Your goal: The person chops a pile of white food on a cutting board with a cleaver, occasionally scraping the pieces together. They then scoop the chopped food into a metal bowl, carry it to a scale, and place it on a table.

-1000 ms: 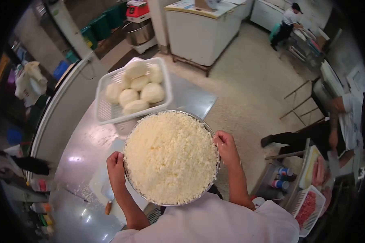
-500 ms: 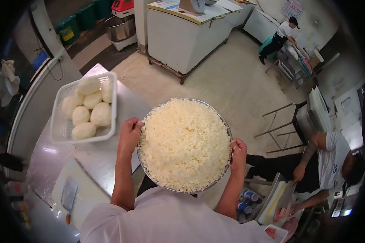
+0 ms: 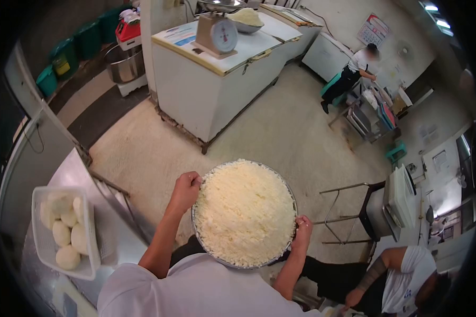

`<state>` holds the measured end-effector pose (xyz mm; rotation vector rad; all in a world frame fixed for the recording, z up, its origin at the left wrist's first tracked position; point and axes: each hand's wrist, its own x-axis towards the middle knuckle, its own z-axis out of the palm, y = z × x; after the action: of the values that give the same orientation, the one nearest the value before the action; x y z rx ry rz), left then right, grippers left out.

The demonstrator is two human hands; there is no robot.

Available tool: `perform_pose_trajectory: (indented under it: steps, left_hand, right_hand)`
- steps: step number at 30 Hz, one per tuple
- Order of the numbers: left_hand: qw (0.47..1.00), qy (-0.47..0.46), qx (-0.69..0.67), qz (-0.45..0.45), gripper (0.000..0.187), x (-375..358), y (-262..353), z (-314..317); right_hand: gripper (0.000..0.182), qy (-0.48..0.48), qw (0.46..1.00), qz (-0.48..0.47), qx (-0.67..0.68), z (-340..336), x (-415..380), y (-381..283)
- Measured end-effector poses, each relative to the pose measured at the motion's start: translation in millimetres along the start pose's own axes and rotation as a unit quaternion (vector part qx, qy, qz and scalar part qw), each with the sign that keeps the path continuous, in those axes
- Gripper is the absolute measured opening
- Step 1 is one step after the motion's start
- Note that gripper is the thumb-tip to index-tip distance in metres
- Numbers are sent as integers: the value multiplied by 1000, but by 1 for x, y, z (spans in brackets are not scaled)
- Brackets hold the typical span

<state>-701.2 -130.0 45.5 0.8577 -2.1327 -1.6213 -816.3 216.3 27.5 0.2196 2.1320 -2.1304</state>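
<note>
A wide round metal bowl (image 3: 295, 198), heaped with pale, finely chopped pieces (image 3: 246, 211), is held in front of my body over the floor. My left hand (image 3: 188, 189) grips its rim at the upper left. On the right side, my right hand (image 3: 302, 232) has its fingers closed round the rim. Both hands carry small pale crumbs. The bowl's underside is hidden.
A white basket (image 3: 92, 232) of peeled pale round pieces stands on the metal table (image 3: 121, 248) at left. Ahead is a white chest freezer (image 3: 195, 95) bearing a scale (image 3: 217, 37). One co-worker (image 3: 415, 269) is at lower right, another (image 3: 354, 71) farther back.
The view has shifted forward, away from the table; basket and knife board now sit lower left. The freezer appears nearer, with a second filled bowl visible on it. Both hands still hold the bowl.
</note>
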Motion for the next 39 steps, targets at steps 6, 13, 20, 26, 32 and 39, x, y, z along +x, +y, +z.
perform_pose_trajectory:
  steps: [6,13,20,26,32,39]
  left_hand:
    - [999,-13,34,21,19,112,22,95]
    - [999,-3,20,32,24,250,86,168]
    - [999,49,-9,21,24,379,127,210]
    - [993,79,24,84,21,527,148,229]
    - [992,72,26,97,22,648,188,233]
    - [994,73,33,69,20,787,210,246]
  right_hand:
    - [8,50,999,-5,8,11,142,-10]
    - [9,13,998,-52,-33,35,316,-79]
    - [14,-51,995,-81,-23,97,473,-131]
    - [11,-98,986,-132,-21,179,612,-152]
    - [11,-44,995,-74,43,235,687,-174]
    - [14,-69,991,-106,42,311,814,-198]
